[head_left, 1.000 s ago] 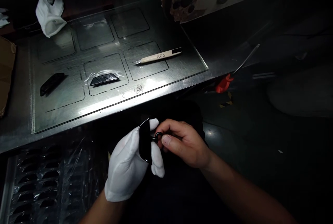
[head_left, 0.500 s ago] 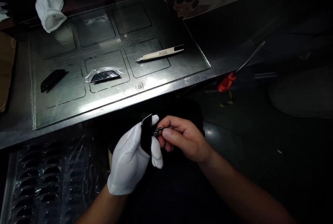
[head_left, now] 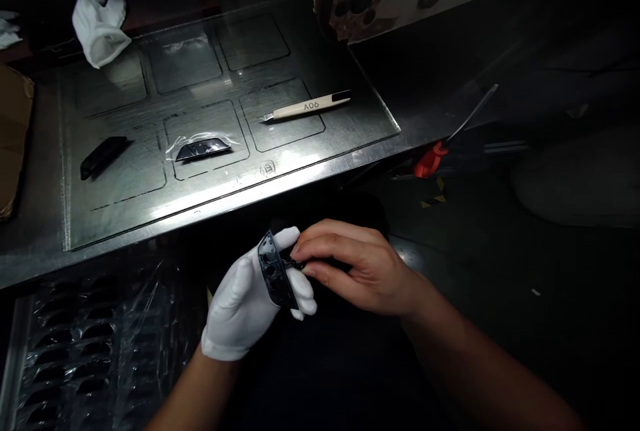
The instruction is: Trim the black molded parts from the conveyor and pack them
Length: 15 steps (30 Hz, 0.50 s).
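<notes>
My left hand [head_left: 237,311], in a white glove, holds a black trapezoid-shaped plastic part [head_left: 275,274] below the table's front edge. The part's ribbed, hollow side faces up towards me. My bare right hand [head_left: 357,267] pinches a small black ring-ended piece [head_left: 293,262] at the part's right side; fingers hide most of it, and I cannot tell how it joins the part. On the table lie a similar black part in clear film [head_left: 204,149] and another black part [head_left: 103,156].
A craft knife [head_left: 310,105] marked A06 lies on the clear sheet [head_left: 300,144] covering the metal table. White gloves [head_left: 100,24] rest at the back left, near a cardboard box [head_left: 15,131]. A red-handled screwdriver [head_left: 430,159] sticks out at the right edge. Film-covered trays [head_left: 95,351] of black parts stand lower left.
The black part has been turned from its glossy face to its hollow side. My right hand's fingers have closed further over the small ring-ended piece. The view has shifted slightly.
</notes>
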Tool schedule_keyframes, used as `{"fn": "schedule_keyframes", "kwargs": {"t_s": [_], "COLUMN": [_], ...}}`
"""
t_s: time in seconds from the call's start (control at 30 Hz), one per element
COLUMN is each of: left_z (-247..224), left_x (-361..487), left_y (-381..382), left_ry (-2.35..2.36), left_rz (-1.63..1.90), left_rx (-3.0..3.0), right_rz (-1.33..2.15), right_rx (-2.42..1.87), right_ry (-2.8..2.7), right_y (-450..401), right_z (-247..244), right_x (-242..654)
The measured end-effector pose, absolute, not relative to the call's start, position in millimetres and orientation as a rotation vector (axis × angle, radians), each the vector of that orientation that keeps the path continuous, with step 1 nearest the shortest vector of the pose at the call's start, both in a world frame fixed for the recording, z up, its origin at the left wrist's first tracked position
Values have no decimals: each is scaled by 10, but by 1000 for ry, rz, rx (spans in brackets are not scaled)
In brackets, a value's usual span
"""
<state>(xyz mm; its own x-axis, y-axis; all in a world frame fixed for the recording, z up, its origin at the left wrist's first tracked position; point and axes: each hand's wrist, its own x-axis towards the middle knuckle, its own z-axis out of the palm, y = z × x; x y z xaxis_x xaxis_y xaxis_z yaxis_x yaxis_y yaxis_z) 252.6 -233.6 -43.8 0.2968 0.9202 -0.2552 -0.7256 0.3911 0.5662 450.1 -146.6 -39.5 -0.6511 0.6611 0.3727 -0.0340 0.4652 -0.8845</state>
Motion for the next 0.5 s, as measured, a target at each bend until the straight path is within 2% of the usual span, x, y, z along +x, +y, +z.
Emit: {"fn": "schedule_keyframes", "kwargs": {"t_s": [0.13, 0.3, 0.4, 0.5], "left_z": [-488, -525, -506, -430], "left_x": [2591, 2617, 2565, 2508], "left_y": [-2366, -2403, -2431, -2432], "left_ry": [585, 572, 653, 798], "left_rz": [1199, 1263, 1171, 1007], "left_rx": [413, 436, 500, 574], "right_rz": [1304, 1854, 2107, 2142], "right_rx": [-561, -852, -943, -900], "right_ry": [-1988, -1594, -1444, -1511], "right_y": [-1509, -1584, -1574, -1558], "right_z": [-380, -352, -359, -388], "right_x": [4505, 4445, 4430, 4456]}}
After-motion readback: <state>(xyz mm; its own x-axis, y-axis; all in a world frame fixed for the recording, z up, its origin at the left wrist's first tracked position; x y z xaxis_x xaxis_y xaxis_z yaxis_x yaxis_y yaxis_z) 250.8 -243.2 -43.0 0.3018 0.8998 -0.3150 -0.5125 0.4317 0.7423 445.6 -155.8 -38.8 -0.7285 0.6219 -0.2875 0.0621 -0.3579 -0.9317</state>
